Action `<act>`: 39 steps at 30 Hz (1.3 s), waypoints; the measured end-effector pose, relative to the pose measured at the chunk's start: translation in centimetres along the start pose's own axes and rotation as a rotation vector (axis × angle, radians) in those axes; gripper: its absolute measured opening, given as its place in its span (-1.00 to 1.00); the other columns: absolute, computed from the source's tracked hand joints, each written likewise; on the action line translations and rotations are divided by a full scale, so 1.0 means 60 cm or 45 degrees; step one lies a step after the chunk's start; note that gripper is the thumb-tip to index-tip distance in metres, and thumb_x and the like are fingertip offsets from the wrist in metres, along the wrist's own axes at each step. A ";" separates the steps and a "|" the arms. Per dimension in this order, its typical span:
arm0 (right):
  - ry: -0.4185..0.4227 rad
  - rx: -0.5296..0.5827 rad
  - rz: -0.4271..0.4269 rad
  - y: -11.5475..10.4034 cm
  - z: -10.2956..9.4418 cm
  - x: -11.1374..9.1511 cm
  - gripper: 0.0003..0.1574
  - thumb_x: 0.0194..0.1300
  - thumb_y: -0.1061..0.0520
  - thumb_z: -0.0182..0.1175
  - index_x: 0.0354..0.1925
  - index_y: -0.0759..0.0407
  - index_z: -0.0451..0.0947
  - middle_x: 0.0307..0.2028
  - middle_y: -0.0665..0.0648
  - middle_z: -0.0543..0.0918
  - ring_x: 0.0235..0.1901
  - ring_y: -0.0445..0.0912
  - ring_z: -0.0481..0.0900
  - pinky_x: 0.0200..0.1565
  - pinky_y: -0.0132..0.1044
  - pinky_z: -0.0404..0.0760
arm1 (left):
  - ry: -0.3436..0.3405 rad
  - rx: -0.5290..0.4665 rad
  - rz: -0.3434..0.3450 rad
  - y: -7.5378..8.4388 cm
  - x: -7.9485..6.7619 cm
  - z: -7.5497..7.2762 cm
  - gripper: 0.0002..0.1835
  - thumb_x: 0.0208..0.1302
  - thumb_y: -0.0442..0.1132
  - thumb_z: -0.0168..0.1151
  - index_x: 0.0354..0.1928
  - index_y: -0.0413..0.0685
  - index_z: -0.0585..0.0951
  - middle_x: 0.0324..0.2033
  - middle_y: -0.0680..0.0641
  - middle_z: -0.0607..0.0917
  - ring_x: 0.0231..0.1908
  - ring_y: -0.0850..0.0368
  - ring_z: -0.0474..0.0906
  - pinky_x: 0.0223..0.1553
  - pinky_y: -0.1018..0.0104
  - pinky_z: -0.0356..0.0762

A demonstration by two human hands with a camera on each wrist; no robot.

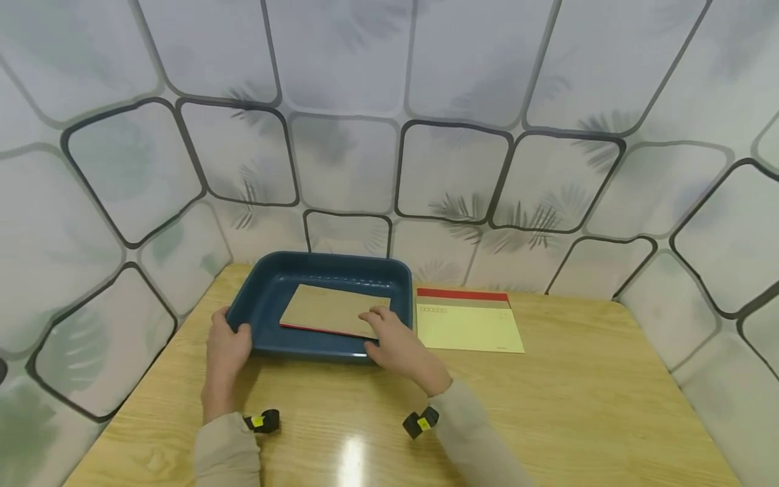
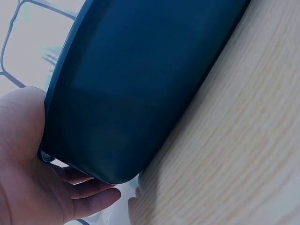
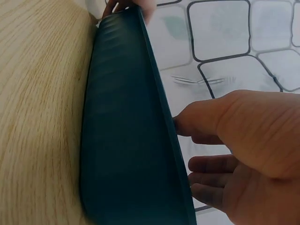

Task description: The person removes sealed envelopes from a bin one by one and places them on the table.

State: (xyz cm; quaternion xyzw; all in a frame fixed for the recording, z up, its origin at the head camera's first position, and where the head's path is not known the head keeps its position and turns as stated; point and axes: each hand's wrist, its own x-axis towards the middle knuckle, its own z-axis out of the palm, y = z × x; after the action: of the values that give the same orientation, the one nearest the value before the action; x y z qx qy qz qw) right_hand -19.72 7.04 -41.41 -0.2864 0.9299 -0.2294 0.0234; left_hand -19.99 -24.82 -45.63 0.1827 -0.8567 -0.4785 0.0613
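Note:
A blue plastic tray (image 1: 268, 284) sits at the back left of the table. My left hand (image 1: 225, 352) grips its left side, thumb at the rim and fingers along the outer wall, as the left wrist view shows. Inside the tray lies a brown envelope (image 1: 335, 308), with a red edge showing beneath it. My right hand (image 1: 398, 345) reaches over the tray's front right corner, fingers extended above the brown envelope's right end. In the right wrist view, its thumb (image 3: 199, 119) is right at the tray's rim (image 3: 161, 101).
To the right of the tray, a yellow envelope (image 1: 468, 328) lies over a brown one and a red one (image 1: 462, 294), their top edges staggered. The wooden table (image 1: 578, 399) meets a patterned curtain-like backdrop (image 1: 456, 169) behind and at both sides.

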 end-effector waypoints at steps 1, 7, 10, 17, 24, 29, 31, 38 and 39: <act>-0.004 0.000 0.010 0.000 0.002 0.003 -0.35 0.38 0.17 0.21 0.38 0.21 0.32 0.33 0.28 0.35 0.26 0.12 0.42 0.15 -0.06 0.55 | 0.003 0.000 0.001 0.000 -0.001 0.000 -0.30 0.39 -0.25 -0.19 0.51 -0.32 -0.05 0.36 -0.55 0.18 0.33 -0.45 0.18 0.29 -0.30 0.16; -0.022 -0.001 0.039 0.005 0.011 0.020 -0.37 0.37 0.17 0.21 0.36 0.21 0.35 0.31 0.25 0.39 0.25 0.10 0.43 0.16 -0.06 0.53 | 0.013 0.010 0.004 -0.001 -0.003 0.000 -0.31 0.40 -0.26 -0.17 0.51 -0.33 -0.03 0.35 -0.56 0.20 0.33 -0.46 0.18 0.29 -0.31 0.16; -0.037 -0.007 0.055 0.008 0.013 0.027 -0.36 0.36 0.17 0.22 0.36 0.20 0.35 0.31 0.24 0.40 0.25 0.10 0.43 0.17 -0.06 0.53 | 0.017 0.009 0.008 -0.001 -0.003 0.000 -0.31 0.40 -0.26 -0.17 0.50 -0.34 -0.03 0.35 -0.56 0.21 0.32 -0.46 0.19 0.29 -0.31 0.16; -0.077 -0.057 0.104 0.015 0.018 0.041 -0.35 0.33 0.15 0.25 0.35 0.16 0.37 0.31 0.22 0.40 0.26 0.08 0.43 0.15 -0.07 0.54 | 0.021 0.010 0.016 -0.001 0.000 0.000 -0.31 0.39 -0.26 -0.18 0.50 -0.34 -0.02 0.34 -0.56 0.21 0.32 -0.46 0.19 0.29 -0.30 0.16; -0.061 -0.160 0.126 0.017 0.021 0.054 -0.33 0.27 0.14 0.33 0.31 0.16 0.42 0.25 0.23 0.46 0.19 0.09 0.48 0.13 -0.08 0.56 | 0.019 0.015 0.012 0.001 0.002 -0.001 -0.31 0.38 -0.26 -0.18 0.50 -0.34 -0.02 0.34 -0.56 0.21 0.33 -0.46 0.18 0.30 -0.30 0.15; -0.052 -0.238 0.119 0.019 0.026 0.061 -0.34 0.21 0.15 0.37 0.26 0.19 0.46 0.20 0.25 0.50 0.13 0.12 0.52 0.09 -0.06 0.58 | 0.011 0.012 0.013 0.003 -0.001 -0.001 -0.31 0.38 -0.26 -0.17 0.50 -0.34 -0.03 0.34 -0.56 0.20 0.33 -0.46 0.18 0.30 -0.30 0.15; -0.060 -0.253 0.129 0.020 0.029 0.063 -0.33 0.20 0.15 0.37 0.26 0.19 0.46 0.20 0.25 0.50 0.13 0.12 0.52 0.10 -0.05 0.57 | 0.011 0.009 0.006 0.003 -0.002 0.000 -0.31 0.39 -0.26 -0.17 0.50 -0.34 -0.03 0.34 -0.56 0.20 0.33 -0.45 0.18 0.31 -0.29 0.15; -0.040 -0.199 0.159 0.031 0.040 0.068 -0.28 0.18 0.13 0.39 0.29 0.16 0.44 0.24 0.24 0.47 0.20 0.13 0.47 0.18 -0.05 0.52 | 0.025 -0.004 0.004 -0.001 -0.002 0.001 -0.31 0.38 -0.26 -0.17 0.50 -0.32 -0.02 0.34 -0.55 0.21 0.32 -0.44 0.20 0.30 -0.29 0.16; -0.028 -0.186 0.161 0.033 0.043 0.068 -0.28 0.18 0.13 0.39 0.29 0.15 0.44 0.25 0.23 0.46 0.20 0.12 0.47 0.19 -0.05 0.51 | 0.029 -0.004 0.006 -0.001 -0.002 0.001 -0.31 0.38 -0.26 -0.16 0.50 -0.32 -0.01 0.34 -0.55 0.21 0.31 -0.44 0.21 0.29 -0.29 0.17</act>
State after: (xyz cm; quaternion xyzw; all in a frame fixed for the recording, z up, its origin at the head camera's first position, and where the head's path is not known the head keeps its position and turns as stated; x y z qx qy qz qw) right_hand -23.73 5.23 -44.21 -0.2306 0.9601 -0.1559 0.0272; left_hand -19.89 -24.80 -45.71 0.1861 -0.8556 -0.4776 0.0723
